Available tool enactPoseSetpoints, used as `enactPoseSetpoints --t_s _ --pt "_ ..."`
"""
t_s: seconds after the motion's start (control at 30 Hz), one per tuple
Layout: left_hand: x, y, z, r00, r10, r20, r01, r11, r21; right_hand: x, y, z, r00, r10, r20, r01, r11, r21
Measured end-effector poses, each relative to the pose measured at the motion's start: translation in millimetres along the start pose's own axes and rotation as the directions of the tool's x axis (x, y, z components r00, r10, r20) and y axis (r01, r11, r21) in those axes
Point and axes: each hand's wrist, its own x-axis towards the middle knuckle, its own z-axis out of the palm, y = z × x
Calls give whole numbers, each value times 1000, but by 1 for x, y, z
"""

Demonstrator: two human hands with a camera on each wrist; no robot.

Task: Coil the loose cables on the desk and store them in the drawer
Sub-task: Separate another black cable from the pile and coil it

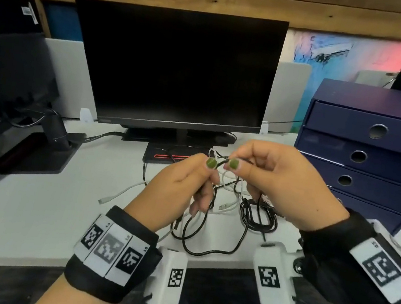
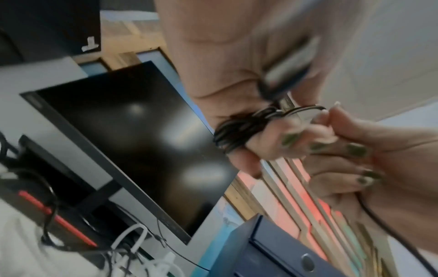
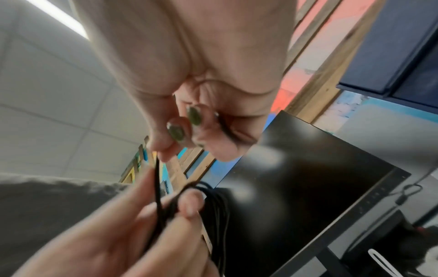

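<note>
Both hands are raised over the white desk (image 1: 39,204). My left hand (image 1: 206,174) grips a small bundle of coiled black cable (image 2: 237,131), the loops wrapped round its fingers (image 2: 272,142). My right hand (image 1: 238,167) pinches the free run of the same black cable (image 3: 157,174) just beside the left thumb. The two thumbs nearly touch. Below the hands lies a tangle of loose cables: a white cable (image 1: 125,189), a bunched black cable (image 1: 260,215) and a long black loop (image 1: 206,251). A navy drawer unit (image 1: 368,156) stands at the right, all its drawers shut.
A dark monitor (image 1: 173,67) stands behind the cables on a base with a red stripe (image 1: 166,157). Another monitor stand (image 1: 43,149) sits at the left. The desk's front edge (image 1: 42,266) runs just before my wrists.
</note>
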Motion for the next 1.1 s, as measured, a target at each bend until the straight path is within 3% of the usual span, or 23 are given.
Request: enactPoseSetpoints --t_s 0.1,0.2,0.33,0.43,0.53,0.67,0.73,0.8,0.9,1.0,1.1 --pt "0 6 8 996 38 84 -18 973 -230 9 -3 3 990 -90 -110 100 990 97" --pt "2 13 13 995 92 29 -77 936 -344 15 1 9 982 -77 -173 107 980 168" --pt "1 19 14 985 171 -22 -160 861 -482 15 14 27 993 45 -107 -19 972 235" --pt "2 20 14 981 153 -122 -194 834 -516 9 22 40 990 138 19 -139 965 224" --pt "4 16 10 959 137 -249 -238 867 -437 -1 28 47 948 236 215 -271 950 155" --pt "7 9 9 941 101 -323 -235 882 -409 -12 32 49 906 239 349 -241 970 -37" --pt "8 4 8 933 109 -342 -205 944 -257 -15 29 45 894 255 370 -208 965 -163" --pt "8 -5 4 953 117 -279 -110 993 42 -16 27 41 928 207 310 -118 952 -283" --pt "6 -18 1 991 45 -124 17 891 454 -11 26 32 986 124 114 -81 943 -322" --pt "3 -18 6 999 16 -35 0 912 411 -3 26 22 999 36 -27 -43 952 -304" --pt "5 -11 10 1000 -2 13 -2 971 240 1 21 10 997 -68 -40 52 947 -318"
